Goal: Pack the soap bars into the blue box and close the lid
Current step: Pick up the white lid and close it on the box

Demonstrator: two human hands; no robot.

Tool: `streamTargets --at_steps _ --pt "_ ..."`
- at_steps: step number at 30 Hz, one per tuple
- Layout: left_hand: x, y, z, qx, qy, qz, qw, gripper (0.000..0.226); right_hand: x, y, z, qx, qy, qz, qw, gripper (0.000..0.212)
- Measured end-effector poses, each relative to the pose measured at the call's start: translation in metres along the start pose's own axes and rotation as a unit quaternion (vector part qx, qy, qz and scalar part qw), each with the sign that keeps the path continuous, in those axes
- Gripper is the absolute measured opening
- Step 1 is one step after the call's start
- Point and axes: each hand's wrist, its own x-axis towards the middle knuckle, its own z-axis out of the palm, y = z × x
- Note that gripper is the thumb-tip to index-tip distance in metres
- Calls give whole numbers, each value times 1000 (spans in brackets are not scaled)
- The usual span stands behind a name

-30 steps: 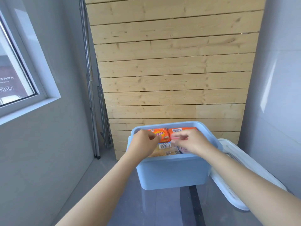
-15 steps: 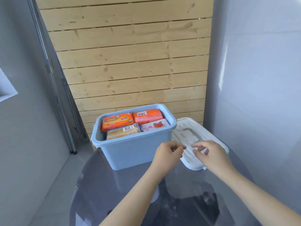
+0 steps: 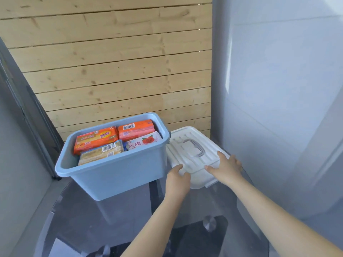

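**At the lid's near edge: packing done, closure pending**

On the near edge of the white lid (image 3: pixel 193 154), the fingers (image 3: pixel 179 167) of the left hand (image 3: pixel 177 179) are curled over the rim at its left corner, and the fingers (image 3: pixel 210 167) of the right hand (image 3: pixel 227 168) are spread along the same rim further right, with the thumb laid on the lid's top. Both hands are thus closed on the lid, though whether it has been lifted clear of the table cannot be told. The lid is shown top side up, its grey handle (image 3: pixel 194 147) folded flat, lying just beside the right wall of the blue box (image 3: pixel 118 173) on the dark glass table (image 3: pixel 83 219).

Inside the box, 4 wrapped soap bars are visible at the top: a large orange bar (image 3: pixel 95 139), a smaller orange bar (image 3: pixel 137 127), a white bar printed with a rose (image 3: pixel 144 142), and a tan bar (image 3: pixel 101 153). They sit at or just under the rim. No bars are seen outside the box.

Packing is therefore judged complete. What remains is judged to be 1 step: the lid is to be carried leftward over the box, aligned with its rim and pressed down.
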Motion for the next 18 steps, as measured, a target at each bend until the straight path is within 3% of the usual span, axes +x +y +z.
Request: streamTargets --at_steps 11,18 --pt "-7 1 14 -139 54 -1 989 51 -22 22 -28 128 97 38 986 68" --pt "-31 40 15 -174 27 161 971 49 -64 37 -62 215 213 10 953 61"
